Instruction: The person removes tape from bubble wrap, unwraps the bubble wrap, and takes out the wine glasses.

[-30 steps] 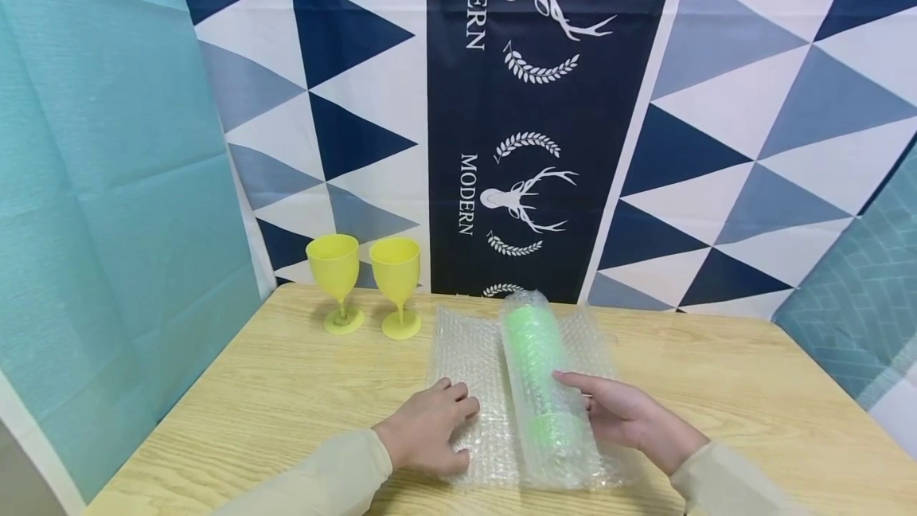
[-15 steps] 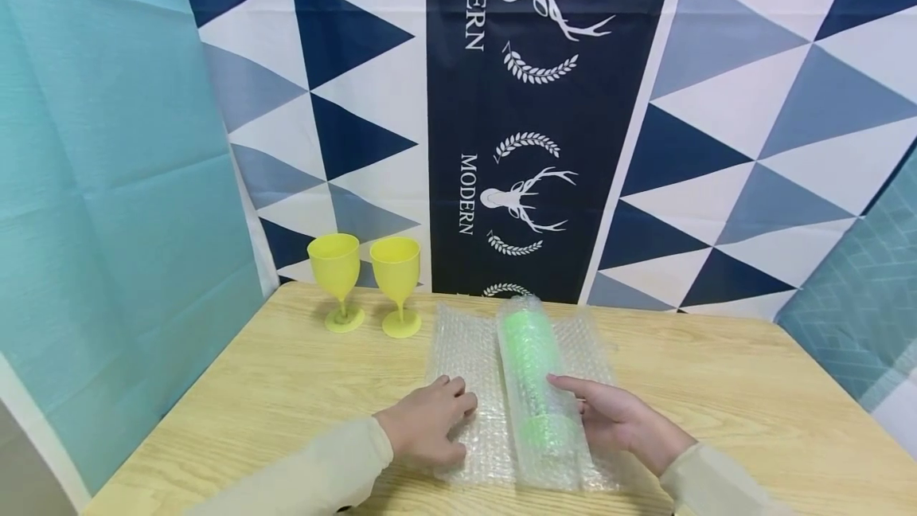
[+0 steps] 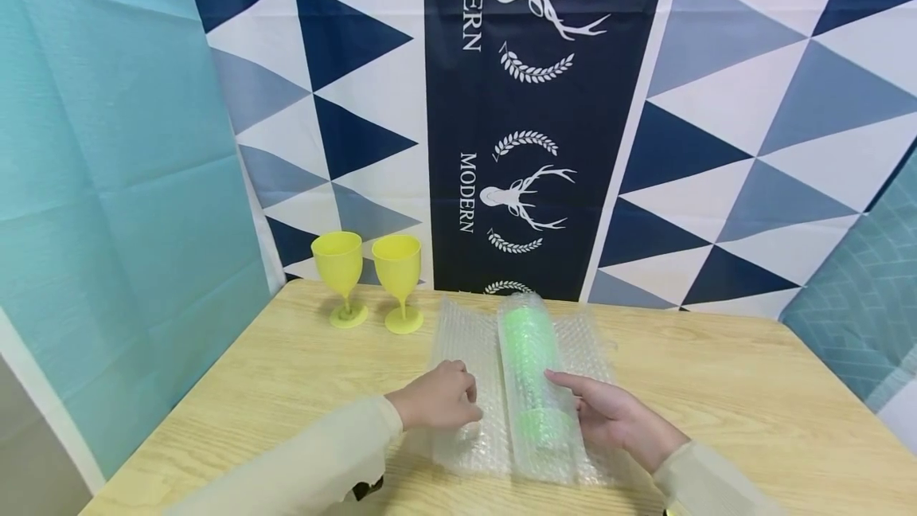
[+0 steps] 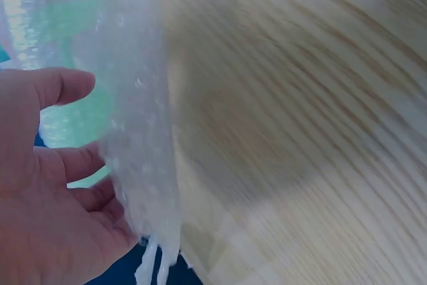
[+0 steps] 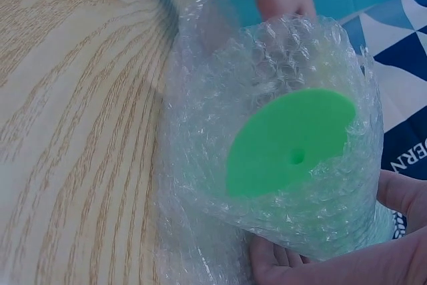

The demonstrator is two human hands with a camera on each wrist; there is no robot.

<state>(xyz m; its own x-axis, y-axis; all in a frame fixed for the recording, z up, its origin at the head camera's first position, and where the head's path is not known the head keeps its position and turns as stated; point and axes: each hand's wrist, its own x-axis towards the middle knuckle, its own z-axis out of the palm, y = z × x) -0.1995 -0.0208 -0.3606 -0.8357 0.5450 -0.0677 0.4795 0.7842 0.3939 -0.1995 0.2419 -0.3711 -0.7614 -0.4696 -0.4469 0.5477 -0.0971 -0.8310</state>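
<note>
A green goblet (image 5: 293, 145) lies on its side, rolled in a sheet of bubble wrap (image 3: 483, 341); its flat round base shows at the near end in the right wrist view. My right hand (image 3: 612, 419) grips the wrapped bundle from the right, thumb on top and fingers at its lower side. At the sheet's left part, my left hand (image 3: 440, 398) has its fingers curled at the bubble wrap. The left wrist view has those fingers (image 4: 87, 161) partly behind the wrap, with the thumb apart from them.
Two yellow goblets (image 3: 338, 261) stand upright at the back left of the wooden table (image 3: 322, 388). Behind the table hangs a patterned cloth (image 3: 530, 102), with a teal curtain (image 3: 129, 166) on the left side.
My left hand has moved slightly away from me and up, its fingers more curled, and the sheet's left part looks raised. The right hand keeps its grip, shifting slightly left.
</note>
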